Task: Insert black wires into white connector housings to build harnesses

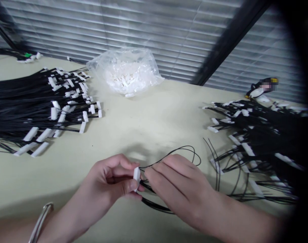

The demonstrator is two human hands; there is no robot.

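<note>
Between the thumb and fingers of my left hand (113, 180) is a white plug connector (136, 177), held above the table with its long side roughly upright. Black wires (156, 204) run from the connector's right side and pass under my right hand (179, 185). My right hand is closed just beside the connector, its fingers curled over the wires. A thin wire loop (186, 147) rises behind the right knuckles. The right fingertips are mostly hidden, but wires come out on both sides of that hand.
Bundles of black cables with white connectors (62, 114) lie at the left. Another heap of such cables (265, 135) lies at the right, its nearest wires close to my right forearm. A clear plastic bag (126, 72) of small white parts sits at the back by the blinds (144, 27).
</note>
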